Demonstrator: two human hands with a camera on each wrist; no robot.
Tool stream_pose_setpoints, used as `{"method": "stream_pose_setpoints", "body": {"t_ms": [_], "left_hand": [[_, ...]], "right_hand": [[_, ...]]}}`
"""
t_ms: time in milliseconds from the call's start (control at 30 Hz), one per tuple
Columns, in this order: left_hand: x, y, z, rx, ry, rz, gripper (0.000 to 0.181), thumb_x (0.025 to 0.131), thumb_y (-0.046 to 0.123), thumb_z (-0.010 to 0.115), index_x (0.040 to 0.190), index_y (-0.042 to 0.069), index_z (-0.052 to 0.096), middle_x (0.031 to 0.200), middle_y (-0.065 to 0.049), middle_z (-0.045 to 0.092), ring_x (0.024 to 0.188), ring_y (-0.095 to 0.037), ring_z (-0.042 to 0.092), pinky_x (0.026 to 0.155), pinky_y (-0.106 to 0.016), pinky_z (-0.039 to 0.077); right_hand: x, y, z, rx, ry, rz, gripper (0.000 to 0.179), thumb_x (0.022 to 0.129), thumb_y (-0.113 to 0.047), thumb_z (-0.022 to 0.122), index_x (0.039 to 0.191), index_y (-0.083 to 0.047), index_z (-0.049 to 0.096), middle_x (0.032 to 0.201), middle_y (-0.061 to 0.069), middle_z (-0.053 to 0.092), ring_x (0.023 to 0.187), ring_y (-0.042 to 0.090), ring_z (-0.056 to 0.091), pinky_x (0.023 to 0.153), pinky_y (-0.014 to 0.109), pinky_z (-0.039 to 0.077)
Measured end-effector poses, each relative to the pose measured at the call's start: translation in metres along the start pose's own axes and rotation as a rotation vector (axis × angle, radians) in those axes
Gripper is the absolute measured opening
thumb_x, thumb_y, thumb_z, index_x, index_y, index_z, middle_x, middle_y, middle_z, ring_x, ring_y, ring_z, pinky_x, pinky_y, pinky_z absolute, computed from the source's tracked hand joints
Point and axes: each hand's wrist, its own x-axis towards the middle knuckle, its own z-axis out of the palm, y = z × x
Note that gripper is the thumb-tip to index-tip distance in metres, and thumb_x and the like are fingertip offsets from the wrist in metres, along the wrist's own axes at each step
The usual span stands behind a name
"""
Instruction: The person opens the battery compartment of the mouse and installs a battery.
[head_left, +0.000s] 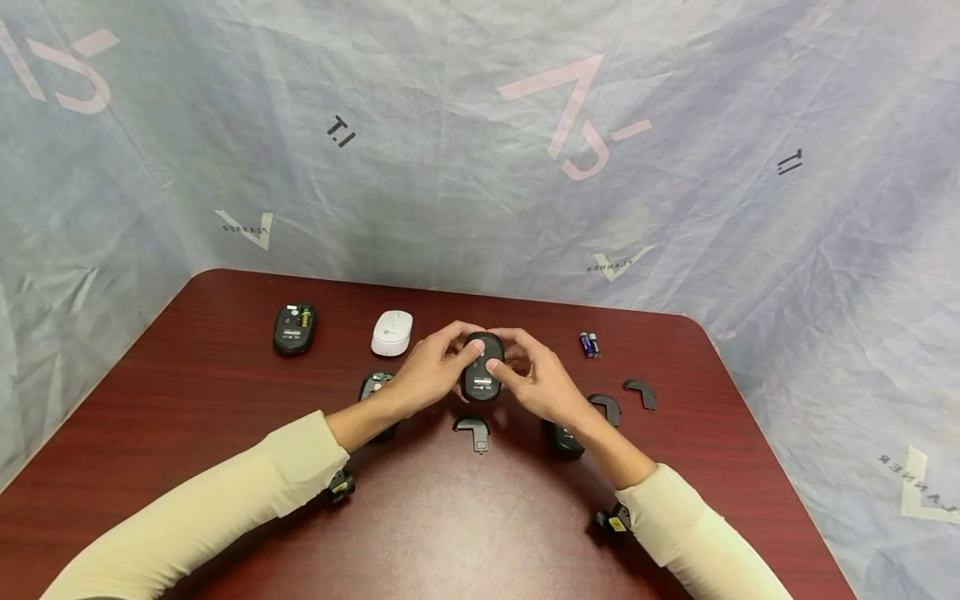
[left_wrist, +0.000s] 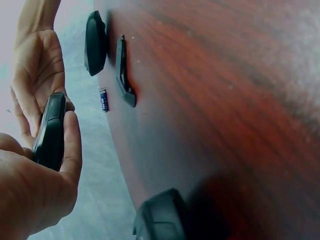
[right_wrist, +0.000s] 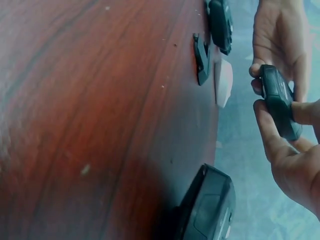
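Both hands hold one black computer mouse above the table, its underside with a white label facing the head view. My left hand grips its left side, thumb on the underside near the top. From the right, my right hand grips it too, thumb pressed on the underside. In the left wrist view the mouse is seen edge-on between the hands. Just below them on the table lies a loose black battery cover. Whether the held mouse's battery bay is covered, I cannot tell.
A black mouse lies upturned with a battery showing; a white mouse sits beside it. Two more black mice are partly hidden under the forearms. Rightward are two batteries and two battery covers.
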Motion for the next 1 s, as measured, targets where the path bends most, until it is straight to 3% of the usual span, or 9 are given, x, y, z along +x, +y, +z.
{"method": "stream_pose_setpoints", "body": {"t_ms": [167, 400, 533, 700, 800, 900, 1000], "left_hand": [[0.000, -0.005, 0.000, 0.000, 0.005, -0.003, 0.033, 0.120, 0.032, 0.060, 0.148, 0.016, 0.066, 0.110, -0.015, 0.071, 0.078, -0.019, 0.076, 0.066, -0.053, 0.073], [0.002, -0.007, -0.004, -0.121, -0.065, -0.021, 0.041, 0.120, 0.027, 0.060, 0.160, 0.017, 0.057, 0.125, -0.022, 0.067, 0.090, -0.025, 0.078, 0.072, -0.053, 0.074], [0.001, -0.008, -0.007, -0.182, -0.098, -0.029, 0.048, 0.117, 0.018, 0.064, 0.164, 0.019, 0.052, 0.130, -0.025, 0.067, 0.096, -0.025, 0.079, 0.076, -0.054, 0.075], [0.001, -0.008, -0.010, -0.190, -0.096, -0.019, 0.052, 0.115, 0.013, 0.068, 0.164, 0.016, 0.052, 0.129, -0.027, 0.068, 0.094, -0.023, 0.079, 0.079, -0.062, 0.073], [0.001, -0.009, -0.009, -0.194, -0.095, -0.028, 0.052, 0.114, 0.013, 0.069, 0.163, 0.014, 0.052, 0.129, -0.027, 0.069, 0.092, -0.022, 0.079, 0.077, -0.058, 0.074], [0.001, -0.010, -0.008, -0.198, -0.102, -0.042, 0.052, 0.114, 0.013, 0.069, 0.163, 0.013, 0.052, 0.129, -0.027, 0.070, 0.090, -0.022, 0.079, 0.074, -0.052, 0.075], [0.000, -0.009, -0.008, -0.187, -0.114, -0.052, 0.052, 0.114, 0.013, 0.069, 0.164, 0.015, 0.053, 0.130, -0.027, 0.070, 0.090, -0.025, 0.080, 0.076, -0.055, 0.074]], "right_hand": [[0.000, 0.000, 0.005, -0.008, -0.002, 0.032, 0.044, 0.113, -0.021, 0.071, 0.156, -0.013, 0.060, 0.119, 0.016, 0.080, 0.103, 0.025, 0.081, 0.081, 0.030, 0.065], [0.003, -0.003, 0.005, 0.048, 0.020, 0.071, 0.048, 0.113, -0.021, 0.071, 0.159, -0.015, 0.059, 0.125, 0.021, 0.079, 0.106, 0.030, 0.083, 0.089, 0.054, 0.073], [0.006, -0.003, 0.004, 0.087, 0.017, 0.078, 0.050, 0.113, -0.020, 0.070, 0.161, -0.019, 0.056, 0.128, 0.024, 0.078, 0.105, 0.030, 0.083, 0.090, 0.055, 0.073], [0.009, -0.002, 0.003, 0.076, 0.037, 0.072, 0.047, 0.113, -0.021, 0.071, 0.158, -0.024, 0.057, 0.129, 0.019, 0.078, 0.101, 0.027, 0.082, 0.090, 0.058, 0.072], [0.012, -0.003, 0.004, 0.052, 0.088, 0.051, 0.045, 0.112, -0.019, 0.073, 0.155, -0.020, 0.060, 0.129, 0.017, 0.079, 0.103, 0.027, 0.080, 0.093, 0.055, 0.071], [0.015, -0.005, 0.003, 0.039, 0.162, 0.025, 0.041, 0.109, -0.014, 0.075, 0.149, -0.013, 0.064, 0.125, 0.017, 0.079, 0.107, 0.029, 0.078, 0.096, 0.043, 0.068], [0.018, -0.006, 0.000, 0.059, 0.223, 0.012, 0.036, 0.109, -0.009, 0.075, 0.143, -0.008, 0.066, 0.117, 0.020, 0.079, 0.102, 0.035, 0.077, 0.091, 0.033, 0.066]]}}
